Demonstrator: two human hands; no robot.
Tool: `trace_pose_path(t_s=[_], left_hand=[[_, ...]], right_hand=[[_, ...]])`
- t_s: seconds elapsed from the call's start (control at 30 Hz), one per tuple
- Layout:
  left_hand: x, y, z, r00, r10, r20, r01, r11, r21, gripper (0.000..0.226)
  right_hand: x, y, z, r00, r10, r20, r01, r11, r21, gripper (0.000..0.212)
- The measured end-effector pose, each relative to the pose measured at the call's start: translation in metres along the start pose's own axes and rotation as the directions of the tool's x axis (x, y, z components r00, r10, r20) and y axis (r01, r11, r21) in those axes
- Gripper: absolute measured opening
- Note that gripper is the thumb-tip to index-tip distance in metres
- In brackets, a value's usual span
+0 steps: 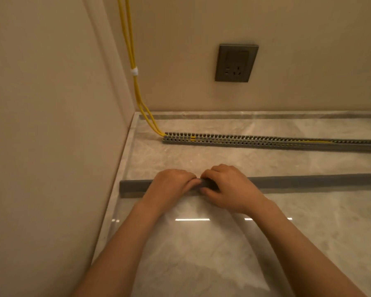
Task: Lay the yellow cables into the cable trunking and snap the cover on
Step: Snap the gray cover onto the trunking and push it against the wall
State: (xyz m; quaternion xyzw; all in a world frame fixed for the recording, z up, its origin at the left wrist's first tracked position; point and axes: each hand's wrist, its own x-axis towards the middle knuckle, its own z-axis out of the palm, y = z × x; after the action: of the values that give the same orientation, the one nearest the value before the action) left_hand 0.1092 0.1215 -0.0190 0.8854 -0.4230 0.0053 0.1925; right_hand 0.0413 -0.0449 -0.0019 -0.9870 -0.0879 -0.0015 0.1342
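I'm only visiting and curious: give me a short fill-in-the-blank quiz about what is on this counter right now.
1. The cables that run down the wall into the slotted trunking are ____ in colour.
2. The left hand and the right hand grip the grey cover, which lies on the counter and is not yet snapped onto the ____.
3. A tie of ____ colour binds the two cables together on the wall.

Missing words: yellow; trunking; white.

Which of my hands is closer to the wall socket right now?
Right. The right hand grips the grey cover almost straight in front of the wall socket; the left hand grips it further toward the side wall.
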Motion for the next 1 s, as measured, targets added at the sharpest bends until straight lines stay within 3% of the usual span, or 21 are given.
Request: trace_pose_path(t_s=[0.23, 0.37, 0.43, 0.53, 0.6, 0.67, 0.83, 1.0], left_hand=[[0.018, -0.004, -0.01, 0.941, -0.231, 0.246, 0.301, 0.905, -0.302, 0.04], [0.031, -0.001, -0.024, 0.926, -0.244, 0.289, 0.34, 0.872, -0.351, 0.04], [0.035, 0.0, -0.031, 0.935, -0.268, 0.231, 0.329, 0.899, -0.289, 0.041], [0.034, -0.003, -0.043, 0.949, -0.313, -0.027, 0.313, 0.95, 0.005, 0.05], [0.032, -0.01, -0.054, 0.922, -0.348, -0.171, 0.371, 0.919, 0.135, 0.055], [0.033, -0.02, -0.061, 0.885, -0.388, -0.258, 0.434, 0.888, 0.152, 0.055], [0.06, -0.031, -0.06, 0.877, -0.405, -0.26, 0.452, 0.878, 0.158, 0.061], [0.099, -0.039, -0.051, 0.894, -0.367, -0.258, 0.394, 0.917, 0.059, 0.064]], right_hand=[[0.002, 0.001, 0.001, 0.986, -0.16, -0.041, 0.15, 0.972, -0.181, 0.052], [0.007, 0.01, -0.006, 0.988, -0.144, -0.055, 0.125, 0.955, -0.268, 0.063], [0.013, 0.016, -0.013, 0.985, -0.168, -0.034, 0.15, 0.94, -0.306, 0.058], [0.024, 0.024, -0.028, 0.981, -0.194, -0.01, 0.181, 0.932, -0.314, 0.055], [0.03, 0.03, -0.039, 0.978, -0.208, 0.001, 0.198, 0.929, -0.313, 0.053], [0.036, 0.037, -0.049, 0.979, -0.203, 0.022, 0.199, 0.925, -0.324, 0.052], [0.053, 0.057, -0.06, 0.985, -0.172, 0.016, 0.166, 0.922, -0.351, 0.052], [0.071, 0.091, -0.069, 0.99, -0.137, 0.034, 0.14, 0.931, -0.337, 0.056]])
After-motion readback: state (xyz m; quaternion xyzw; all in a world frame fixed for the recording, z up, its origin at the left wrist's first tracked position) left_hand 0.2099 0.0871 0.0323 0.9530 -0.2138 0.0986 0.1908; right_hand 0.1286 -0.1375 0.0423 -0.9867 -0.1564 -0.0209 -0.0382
